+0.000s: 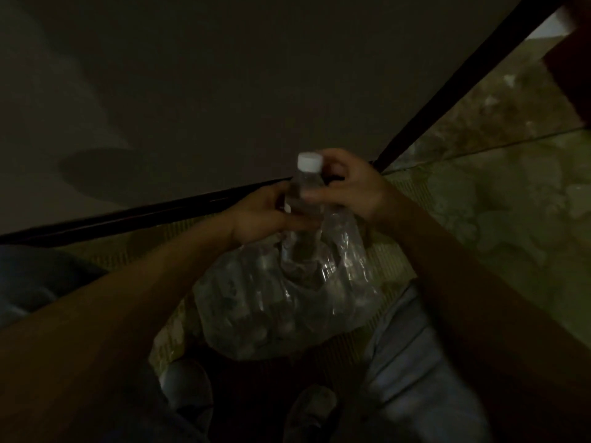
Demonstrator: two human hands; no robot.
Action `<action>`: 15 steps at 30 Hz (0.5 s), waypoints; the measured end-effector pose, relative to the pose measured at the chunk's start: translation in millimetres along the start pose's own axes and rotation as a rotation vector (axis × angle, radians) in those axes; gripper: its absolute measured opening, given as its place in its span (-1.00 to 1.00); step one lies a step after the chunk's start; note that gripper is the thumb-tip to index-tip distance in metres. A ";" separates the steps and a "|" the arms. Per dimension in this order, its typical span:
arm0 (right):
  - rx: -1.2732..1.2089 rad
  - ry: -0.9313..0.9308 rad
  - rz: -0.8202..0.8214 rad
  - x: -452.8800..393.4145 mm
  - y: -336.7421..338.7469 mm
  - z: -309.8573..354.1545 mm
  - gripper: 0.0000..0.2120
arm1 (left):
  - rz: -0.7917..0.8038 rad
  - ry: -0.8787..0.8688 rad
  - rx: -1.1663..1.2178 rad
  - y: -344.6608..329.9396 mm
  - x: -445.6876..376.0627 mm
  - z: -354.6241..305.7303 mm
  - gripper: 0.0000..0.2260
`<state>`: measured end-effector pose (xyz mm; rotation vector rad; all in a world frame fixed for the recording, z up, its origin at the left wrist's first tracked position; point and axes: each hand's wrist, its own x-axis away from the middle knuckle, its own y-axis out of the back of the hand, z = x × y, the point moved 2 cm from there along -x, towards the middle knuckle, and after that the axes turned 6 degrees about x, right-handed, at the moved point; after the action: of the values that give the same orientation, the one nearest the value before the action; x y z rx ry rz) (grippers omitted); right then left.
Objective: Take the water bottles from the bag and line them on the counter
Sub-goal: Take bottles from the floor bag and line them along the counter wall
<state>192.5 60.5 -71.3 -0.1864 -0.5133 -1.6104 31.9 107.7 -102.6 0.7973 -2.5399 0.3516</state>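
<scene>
A clear water bottle [303,199] with a white cap stands upright, its lower half still inside the mouth of a clear plastic bag [281,302] on the floor. My left hand [265,215] grips the bottle's middle from the left. My right hand [348,190] holds the bottle near its neck from the right, fingers curled around it. Several more bottles show dimly through the bag's crumpled plastic. The scene is very dark.
A dark counter surface [224,91] fills the upper view, edged by a black rim [144,215]. Patterned greenish floor tiles [495,187] lie to the right. My legs in light trousers [412,372] and a shoe [310,410] flank the bag.
</scene>
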 end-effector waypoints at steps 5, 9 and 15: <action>-0.258 -0.334 -0.093 -4.9 -8.6 -25.1 -0.72 | -0.169 0.071 -0.064 8.2 4.1 10.0 -0.52; 0.348 -0.467 0.140 -7.5 -35.3 -64.1 -0.74 | -0.296 0.222 -0.138 19.9 5.2 26.5 -0.56; 1.082 -0.397 0.394 -26.8 -60.4 -132.5 -0.59 | -0.128 0.397 -0.305 19.1 2.6 33.1 -0.44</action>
<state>160.8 29.1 -212.4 0.2090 -1.4758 -0.7452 7.4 109.6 -131.9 0.6884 -2.0940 0.0666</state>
